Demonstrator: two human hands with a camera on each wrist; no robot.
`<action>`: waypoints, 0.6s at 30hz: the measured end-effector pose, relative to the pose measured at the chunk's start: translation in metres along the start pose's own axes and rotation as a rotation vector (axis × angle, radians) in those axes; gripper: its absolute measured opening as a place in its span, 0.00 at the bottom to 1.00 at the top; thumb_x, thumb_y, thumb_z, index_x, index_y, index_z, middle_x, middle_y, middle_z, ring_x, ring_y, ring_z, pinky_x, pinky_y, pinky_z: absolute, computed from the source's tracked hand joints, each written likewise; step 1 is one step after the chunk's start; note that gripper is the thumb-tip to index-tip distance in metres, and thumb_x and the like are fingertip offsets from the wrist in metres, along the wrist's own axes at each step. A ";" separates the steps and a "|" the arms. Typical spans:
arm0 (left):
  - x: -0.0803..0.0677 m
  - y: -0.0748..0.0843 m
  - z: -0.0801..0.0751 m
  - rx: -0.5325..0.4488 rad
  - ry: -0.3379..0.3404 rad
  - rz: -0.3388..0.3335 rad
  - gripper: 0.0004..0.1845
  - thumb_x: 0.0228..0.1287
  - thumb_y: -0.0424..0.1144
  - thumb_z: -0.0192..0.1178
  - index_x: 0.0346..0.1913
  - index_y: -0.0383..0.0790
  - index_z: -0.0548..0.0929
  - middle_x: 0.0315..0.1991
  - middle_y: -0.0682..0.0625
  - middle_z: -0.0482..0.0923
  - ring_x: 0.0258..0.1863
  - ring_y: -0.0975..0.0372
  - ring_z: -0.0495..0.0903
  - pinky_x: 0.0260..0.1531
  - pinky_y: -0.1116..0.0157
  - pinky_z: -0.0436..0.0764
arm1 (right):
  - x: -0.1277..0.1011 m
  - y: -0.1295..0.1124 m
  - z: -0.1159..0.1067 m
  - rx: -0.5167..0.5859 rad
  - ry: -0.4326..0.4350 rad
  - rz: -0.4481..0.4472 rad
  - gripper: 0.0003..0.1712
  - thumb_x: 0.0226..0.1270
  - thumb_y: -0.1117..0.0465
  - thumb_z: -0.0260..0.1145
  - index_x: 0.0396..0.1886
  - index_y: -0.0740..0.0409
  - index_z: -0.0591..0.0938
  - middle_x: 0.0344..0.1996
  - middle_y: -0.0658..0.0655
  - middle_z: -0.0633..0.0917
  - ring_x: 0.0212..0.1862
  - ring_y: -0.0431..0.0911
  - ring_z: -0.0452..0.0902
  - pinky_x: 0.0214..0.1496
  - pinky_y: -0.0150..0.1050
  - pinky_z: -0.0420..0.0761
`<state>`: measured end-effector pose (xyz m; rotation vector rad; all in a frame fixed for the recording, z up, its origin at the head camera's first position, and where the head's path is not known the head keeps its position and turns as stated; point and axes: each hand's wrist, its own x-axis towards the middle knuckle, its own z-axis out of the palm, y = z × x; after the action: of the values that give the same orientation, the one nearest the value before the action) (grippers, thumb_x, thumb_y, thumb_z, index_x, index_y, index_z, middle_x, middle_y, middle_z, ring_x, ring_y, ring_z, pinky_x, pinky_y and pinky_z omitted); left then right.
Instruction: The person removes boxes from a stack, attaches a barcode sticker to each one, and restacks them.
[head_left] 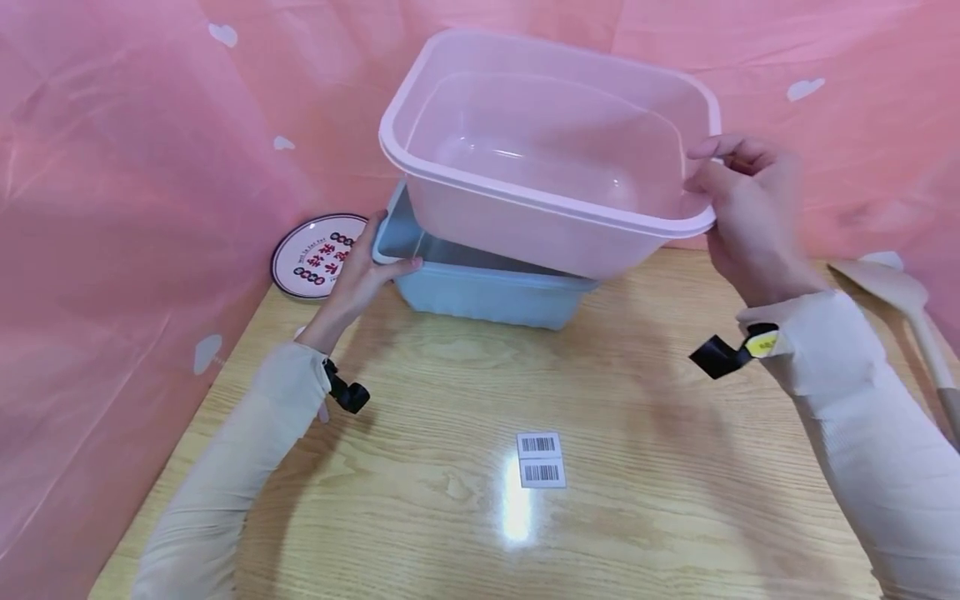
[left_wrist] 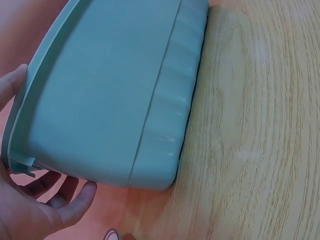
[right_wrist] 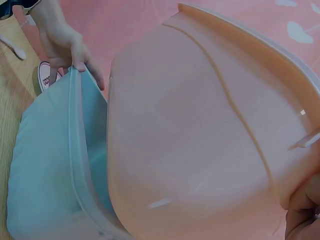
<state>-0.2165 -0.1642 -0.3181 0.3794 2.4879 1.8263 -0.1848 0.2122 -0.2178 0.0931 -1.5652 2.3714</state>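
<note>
A translucent pink plastic tub (head_left: 555, 142) hangs tilted above a light blue tub (head_left: 480, 287) that sits on the wooden table (head_left: 600, 500). My right hand (head_left: 738, 196) grips the pink tub's right rim, thumb inside, fingers under the lip. My left hand (head_left: 367, 262) holds the blue tub's left rim, thumb on the inner edge. In the left wrist view the blue tub's side wall (left_wrist: 115, 95) fills the frame, with my left hand (left_wrist: 30, 200) round its rim. The right wrist view shows the pink tub's underside (right_wrist: 200, 145) over the blue tub (right_wrist: 55, 165).
A round white plate with red print (head_left: 318, 254) leans at the back left by the pink curtain (head_left: 112, 208). A wooden spatula (head_left: 911, 308) lies at the right edge. A barcode sticker (head_left: 540, 458) is stuck on the table near the front.
</note>
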 end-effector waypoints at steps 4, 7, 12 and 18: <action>0.007 -0.018 -0.003 -0.006 0.028 0.020 0.45 0.58 0.38 0.67 0.75 0.46 0.53 0.70 0.42 0.62 0.69 0.48 0.64 0.63 0.45 0.70 | -0.005 -0.009 -0.016 0.053 0.002 -0.007 0.12 0.54 0.86 0.53 0.30 0.73 0.80 0.19 0.59 0.79 0.19 0.46 0.77 0.20 0.33 0.82; 0.009 -0.025 -0.005 -0.015 0.052 0.031 0.44 0.58 0.38 0.67 0.74 0.47 0.55 0.69 0.42 0.64 0.68 0.48 0.65 0.63 0.45 0.70 | -0.006 -0.015 -0.026 0.084 0.007 -0.009 0.12 0.54 0.87 0.52 0.30 0.74 0.79 0.19 0.60 0.79 0.20 0.47 0.78 0.21 0.34 0.83; 0.010 -0.023 -0.004 -0.006 0.073 0.025 0.44 0.57 0.39 0.68 0.74 0.48 0.55 0.69 0.41 0.64 0.67 0.48 0.65 0.62 0.45 0.72 | -0.005 -0.025 -0.046 0.101 0.041 -0.019 0.12 0.54 0.88 0.52 0.29 0.76 0.79 0.20 0.61 0.81 0.20 0.48 0.81 0.20 0.35 0.83; 0.009 -0.021 -0.003 0.012 0.082 0.019 0.45 0.57 0.40 0.69 0.74 0.49 0.55 0.69 0.42 0.64 0.68 0.49 0.65 0.64 0.47 0.71 | -0.005 -0.034 -0.083 0.153 0.051 -0.013 0.11 0.58 0.87 0.51 0.32 0.79 0.78 0.24 0.64 0.83 0.23 0.51 0.84 0.21 0.36 0.84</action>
<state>-0.2297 -0.1704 -0.3359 0.3363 2.5583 1.8720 -0.1613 0.2990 -0.2220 0.0737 -1.3552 2.4604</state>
